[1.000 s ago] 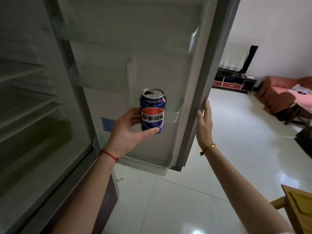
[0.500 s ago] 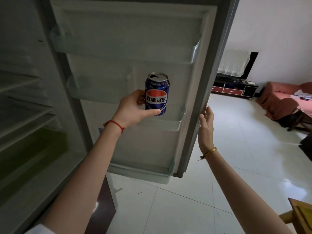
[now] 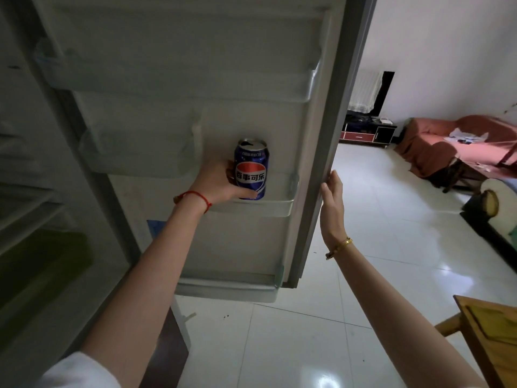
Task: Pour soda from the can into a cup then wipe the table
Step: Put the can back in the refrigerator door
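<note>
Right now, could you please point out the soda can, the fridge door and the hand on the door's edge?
soda can [image 3: 251, 175]: head view, logo.
fridge door [image 3: 179, 88]: head view, inner panel.
right hand [image 3: 332, 204]: head view, back.

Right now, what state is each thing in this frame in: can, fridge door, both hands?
soda can: upright, top already opened, just above the door shelf
fridge door: swung open
left hand: grips the can
right hand: fingers straight, at the door's edge
</note>
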`<state>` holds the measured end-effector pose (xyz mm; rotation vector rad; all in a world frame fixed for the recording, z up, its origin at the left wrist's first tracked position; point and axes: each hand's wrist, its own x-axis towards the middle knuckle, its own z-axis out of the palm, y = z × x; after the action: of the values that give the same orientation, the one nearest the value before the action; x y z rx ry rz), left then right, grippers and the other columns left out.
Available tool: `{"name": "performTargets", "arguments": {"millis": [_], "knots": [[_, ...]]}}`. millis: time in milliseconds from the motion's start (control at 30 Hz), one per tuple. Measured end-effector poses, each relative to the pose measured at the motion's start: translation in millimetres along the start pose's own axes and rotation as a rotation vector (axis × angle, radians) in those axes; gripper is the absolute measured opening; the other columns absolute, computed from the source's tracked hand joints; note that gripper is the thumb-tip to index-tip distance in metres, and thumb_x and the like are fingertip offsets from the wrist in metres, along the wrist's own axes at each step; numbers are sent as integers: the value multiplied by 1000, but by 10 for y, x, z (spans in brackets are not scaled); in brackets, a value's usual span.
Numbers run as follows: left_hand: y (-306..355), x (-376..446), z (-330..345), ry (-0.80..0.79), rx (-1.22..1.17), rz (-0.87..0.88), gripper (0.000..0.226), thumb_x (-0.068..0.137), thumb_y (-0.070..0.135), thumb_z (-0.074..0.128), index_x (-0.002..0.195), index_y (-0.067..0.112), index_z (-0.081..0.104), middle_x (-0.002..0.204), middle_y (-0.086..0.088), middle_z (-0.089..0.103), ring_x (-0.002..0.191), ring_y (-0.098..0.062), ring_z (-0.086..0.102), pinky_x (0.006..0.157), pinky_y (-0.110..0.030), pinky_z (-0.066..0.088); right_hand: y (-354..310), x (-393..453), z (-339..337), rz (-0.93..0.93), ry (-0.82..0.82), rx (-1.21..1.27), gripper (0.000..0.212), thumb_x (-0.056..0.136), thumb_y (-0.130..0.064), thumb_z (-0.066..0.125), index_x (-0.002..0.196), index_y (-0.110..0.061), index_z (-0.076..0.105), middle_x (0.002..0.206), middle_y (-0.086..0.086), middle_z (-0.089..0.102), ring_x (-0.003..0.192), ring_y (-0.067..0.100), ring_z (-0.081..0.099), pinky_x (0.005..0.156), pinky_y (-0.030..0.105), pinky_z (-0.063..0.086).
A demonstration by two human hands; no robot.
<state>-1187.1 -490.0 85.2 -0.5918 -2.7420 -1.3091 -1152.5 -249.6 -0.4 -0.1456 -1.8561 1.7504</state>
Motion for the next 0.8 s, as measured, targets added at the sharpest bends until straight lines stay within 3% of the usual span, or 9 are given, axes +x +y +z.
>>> {"name": "performTargets", "arguments": {"millis": [100, 200, 333, 500, 600, 700, 800], "knots": [[-33, 36, 4, -14, 51, 16, 60, 61, 21, 92, 117, 16, 69, 96, 6, 68, 77, 8, 56, 60, 7, 35, 2, -1, 5, 11, -3, -16, 51, 106, -22, 32, 154, -13, 18, 157, 2, 29, 141, 15, 31, 112, 24, 28], [-59, 53, 16, -16, 63, 34, 60, 61, 22, 92, 117, 17, 70, 98, 4, 71, 91, -4, 64, 65, 4, 36, 8, 11, 12, 8, 10, -21, 50, 106, -22, 32, 154, -14, 19, 157, 1, 31, 140, 14, 33, 113, 26, 28], [-38, 40, 27, -42, 71, 29, 58, 64, 22, 91, 118, 17, 70, 101, 0, 72, 94, -7, 62, 75, -11, 41, 19, 12, 31, 7, 18, -28, 50, 106, -23, 32, 153, -13, 20, 156, 2, 31, 139, 14, 34, 111, 25, 29], [-11, 17, 7, -54, 83, 13, 57, 66, 22, 89, 119, 15, 69, 104, 0, 71, 93, -6, 60, 67, -2, 37, -30, -15, 46, 5, 28, -39, 60, 99, -34, 36, 153, -13, 21, 155, 2, 33, 139, 15, 34, 108, 22, 30], [-3, -4, -3, -67, 85, -18, 55, 67, 23, 89, 118, 14, 69, 108, -6, 73, 100, -14, 65, 79, -17, 42, -53, -35, 39, 14, 33, -52, 49, 106, -22, 32, 153, -12, 22, 155, 3, 33, 141, 17, 33, 108, 21, 29], [0, -70, -63, -2, 160, -81, 61, 66, 36, 89, 117, 9, 67, 103, -8, 71, 101, -23, 66, 81, -27, 48, -57, -50, 24, 15, 31, -73, 57, 100, -35, 33, 153, -14, 24, 155, 2, 35, 141, 17, 34, 115, 28, 29], [-26, -234, -115, 137, 254, -84, 77, 74, 46, 80, 134, 4, 54, 126, -12, 63, 116, -27, 60, 98, -37, 49, -59, -60, 17, 24, 31, -91, 53, 102, -34, 31, 151, -15, 27, 152, 0, 39, 137, 16, 38, 114, 31, 32]]}}
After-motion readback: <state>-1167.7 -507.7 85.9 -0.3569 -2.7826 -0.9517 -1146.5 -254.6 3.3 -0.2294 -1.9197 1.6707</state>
